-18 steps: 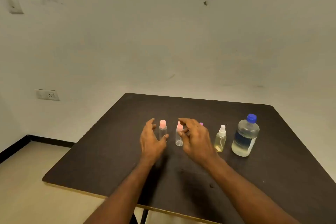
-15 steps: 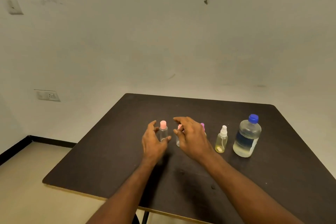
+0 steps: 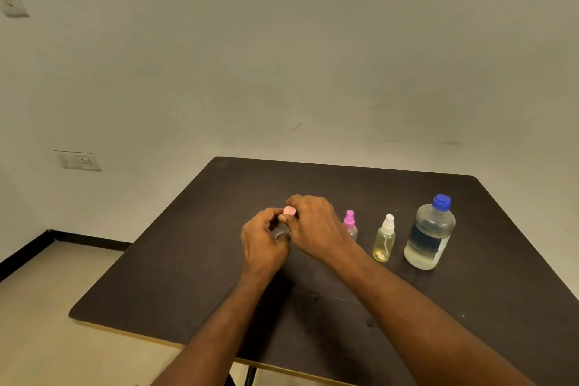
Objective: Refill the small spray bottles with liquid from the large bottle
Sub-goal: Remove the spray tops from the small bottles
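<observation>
Both hands meet on a small clear spray bottle with a pale pink cap at the middle of the dark table. My left hand grips the bottle's body. My right hand pinches the pink cap from the right. To the right stand a small bottle with a magenta spray top, a yellowish bottle with a white spray top, and the large bottle with a blue cap, partly filled with pale liquid. A second pink-capped bottle seen earlier is hidden behind my right hand.
The table's near edge runs along the bottom left, with floor below it. A white wall stands behind the table, with a socket on the left.
Both hands closed in from open positions. The left hand now grips the pink-capped bottle and the right hand has moved left onto its cap.
</observation>
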